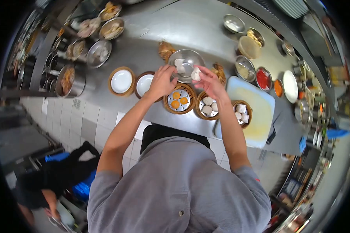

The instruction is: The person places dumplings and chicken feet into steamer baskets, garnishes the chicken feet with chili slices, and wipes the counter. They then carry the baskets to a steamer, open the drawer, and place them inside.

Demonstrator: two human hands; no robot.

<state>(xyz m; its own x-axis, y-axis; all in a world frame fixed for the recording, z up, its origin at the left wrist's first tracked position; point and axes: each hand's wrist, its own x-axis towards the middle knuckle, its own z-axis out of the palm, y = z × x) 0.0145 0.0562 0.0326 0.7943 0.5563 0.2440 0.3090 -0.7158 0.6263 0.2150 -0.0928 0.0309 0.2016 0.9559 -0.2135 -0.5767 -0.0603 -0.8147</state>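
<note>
Toward the worktop's near edge, our right hand held a dumpling by the bowl; our left hand's hold we couldn't tell.

The person's right hand held a white dumpling at the near rim of a steel bowl, in which white pieces lay. The left hand hovered by the bowl's left edge, fingers curled. Nearer the person stood a bamboo steamer with three orange rounds; a cutting board lay to the right
</note>
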